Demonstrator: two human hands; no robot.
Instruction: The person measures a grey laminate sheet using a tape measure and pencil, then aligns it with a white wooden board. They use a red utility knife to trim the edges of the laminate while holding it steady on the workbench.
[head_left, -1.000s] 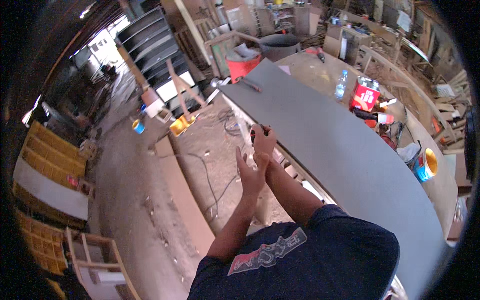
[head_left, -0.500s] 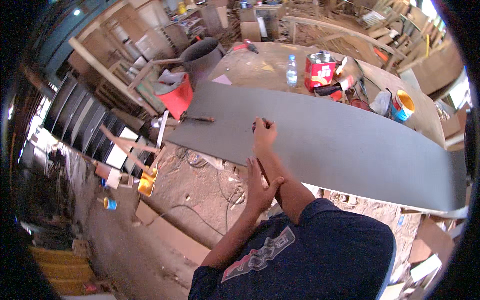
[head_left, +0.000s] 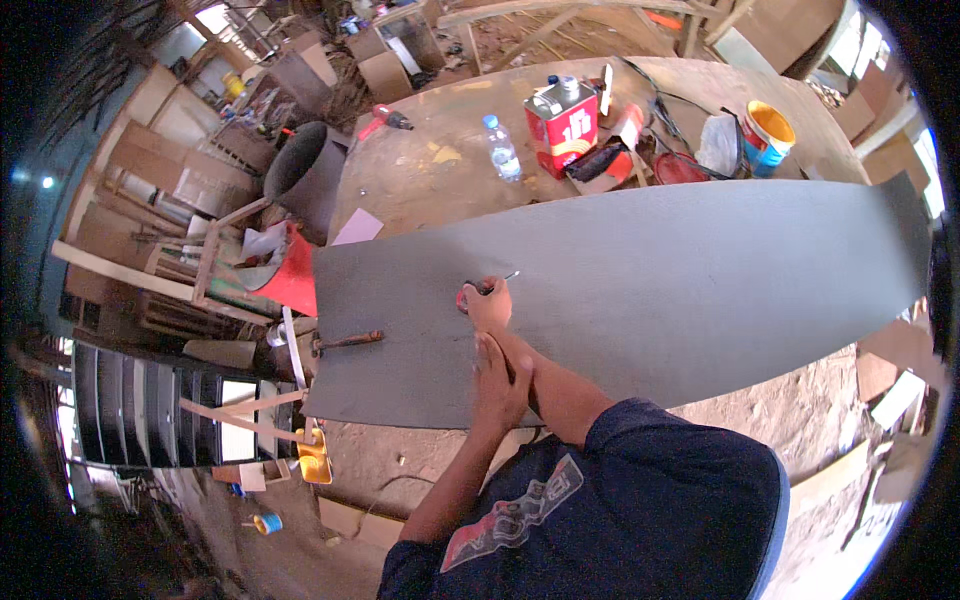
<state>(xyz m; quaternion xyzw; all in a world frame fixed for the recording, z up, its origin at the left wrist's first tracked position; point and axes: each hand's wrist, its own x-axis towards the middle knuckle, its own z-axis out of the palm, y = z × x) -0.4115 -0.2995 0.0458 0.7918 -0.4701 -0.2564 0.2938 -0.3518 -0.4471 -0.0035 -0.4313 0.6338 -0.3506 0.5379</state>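
Note:
A long grey sheet [head_left: 640,290] lies across the table in front of me. My right hand [head_left: 490,303] is closed over its left half, around a small red and black tape measure [head_left: 464,297]. A short pale strip sticks out beyond the fingers. My left hand [head_left: 498,388] lies against my right forearm near the wrist, fingers stretched and thumb apart, holding no object. To the left of my hands, a hammer [head_left: 352,341] with a wooden handle rests on the sheet near its left end.
On the wooden table [head_left: 440,120] beyond stand a water bottle [head_left: 503,150], a red can [head_left: 562,125] and a yellow-and-blue bucket [head_left: 768,138]. A red drill [head_left: 384,120] lies farther left. At the left are a dark drum [head_left: 308,170] and a red container [head_left: 291,272].
My view has turned, so the sheet and table sit differently in it. The pale strip now shows beside my right hand. My left hand stays against the right forearm.

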